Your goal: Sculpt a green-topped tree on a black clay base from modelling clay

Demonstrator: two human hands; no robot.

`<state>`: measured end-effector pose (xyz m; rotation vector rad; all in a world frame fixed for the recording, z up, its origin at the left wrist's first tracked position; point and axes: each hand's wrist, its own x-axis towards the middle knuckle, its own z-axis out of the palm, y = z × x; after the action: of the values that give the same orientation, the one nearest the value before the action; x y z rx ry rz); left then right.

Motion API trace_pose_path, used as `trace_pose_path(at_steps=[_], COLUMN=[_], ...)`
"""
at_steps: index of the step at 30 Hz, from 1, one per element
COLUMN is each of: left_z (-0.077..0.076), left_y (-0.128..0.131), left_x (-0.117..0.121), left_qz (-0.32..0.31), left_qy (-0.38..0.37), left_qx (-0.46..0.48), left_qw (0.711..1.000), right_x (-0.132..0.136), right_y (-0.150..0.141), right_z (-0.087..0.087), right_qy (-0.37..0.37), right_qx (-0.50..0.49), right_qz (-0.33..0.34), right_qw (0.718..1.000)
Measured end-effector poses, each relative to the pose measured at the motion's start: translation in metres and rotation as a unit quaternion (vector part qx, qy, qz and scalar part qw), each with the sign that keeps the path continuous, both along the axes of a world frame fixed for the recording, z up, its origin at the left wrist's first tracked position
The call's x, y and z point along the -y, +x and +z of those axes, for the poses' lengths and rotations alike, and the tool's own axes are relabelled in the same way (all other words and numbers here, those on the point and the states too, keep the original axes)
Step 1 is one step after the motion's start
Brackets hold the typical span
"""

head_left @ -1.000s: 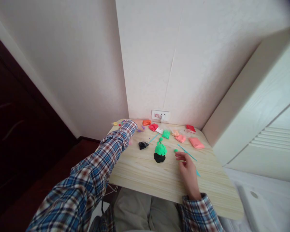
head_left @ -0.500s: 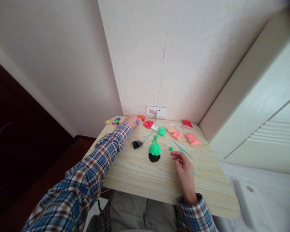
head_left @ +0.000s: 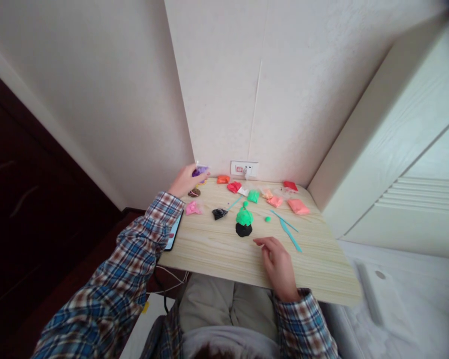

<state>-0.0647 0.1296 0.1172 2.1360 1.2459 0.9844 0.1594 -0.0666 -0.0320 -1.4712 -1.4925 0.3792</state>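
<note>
A purple packet (head_left: 201,172) has been picked up by the left hand (head_left: 185,180), which half a second ago was stretched low over the far edge of the tabletop (head_left: 217,249) and is now raised at the far left corner. With the sleeve drawn back, a pink packet (head_left: 193,208) and a dark-framed device (head_left: 175,230) by the left edge have been uncovered. By this, purple material appears to have been brought into hand, while the green dome (head_left: 244,217) on its black disc (head_left: 244,230) is left untouched near the middle.

The left fingers are closed narrowly about the packet; how firmly it is pinched cannot be told. The right hand (head_left: 279,264) has been drawn slightly nearer the near edge, so that the blue knife (head_left: 291,237) is fully exposed. Its fingers are loosely curled, with nothing seen held; whether the tabletop is touched cannot be told. The small green ball (head_left: 268,219) lies beyond them, apart.
</note>
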Motion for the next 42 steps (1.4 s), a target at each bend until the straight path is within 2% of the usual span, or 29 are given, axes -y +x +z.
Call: trace_pose_path(at_steps=[3,5,8,10,14,17,22,27,33,42], left_z=[-0.007,-0.016,-0.039,-0.058,-0.094,-0.11,-0.121,-0.131,-0.145,-0.136], left_y=[-0.015,-0.024,-0.033,-0.035,-0.03,-0.022,-0.015,-0.016,-0.022,-0.02], left_x=[0.03,0.051,0.077,0.089,0.1,0.102,0.102,0.103,0.101,0.111], left_qz=[-0.035,-0.051,-0.046,-0.029,-0.059,-0.08,-0.08,-0.081,-0.031,0.022], left_qy=[-0.021,-0.029,-0.015,0.027,0.04,0.05,0.066,0.067,0.054,0.082], left_qx=[0.015,0.021,-0.007,-0.106,-0.153,-0.175,-0.192,-0.186,-0.147,-0.039], left_qw=[0.999,0.998,0.999,0.994,0.986,0.98,0.976,0.977,0.987,0.996], right_x=[0.008,0.007,0.001,-0.004,-0.017,-0.029,-0.041,-0.039,-0.034,-0.026], right_y=[-0.024,-0.035,-0.035,-0.026,-0.003,0.004,0.0,0.0,0.006,0.009], right_z=[0.003,0.003,0.0,-0.004,-0.01,-0.011,-0.012,-0.016,-0.016,-0.013], right_qy=[0.003,0.005,0.003,-0.004,-0.019,-0.024,-0.021,-0.008,0.018,0.043], right_qx=[0.043,0.062,0.074,0.075,0.079,0.083,0.09,0.086,0.063,0.03], right_qz=[0.07,0.085,0.054,0.013,-0.046,-0.058,-0.063,-0.062,-0.07,-0.08], right_qw=[0.997,0.994,0.996,0.997,0.996,0.995,0.994,0.994,0.995,0.995])
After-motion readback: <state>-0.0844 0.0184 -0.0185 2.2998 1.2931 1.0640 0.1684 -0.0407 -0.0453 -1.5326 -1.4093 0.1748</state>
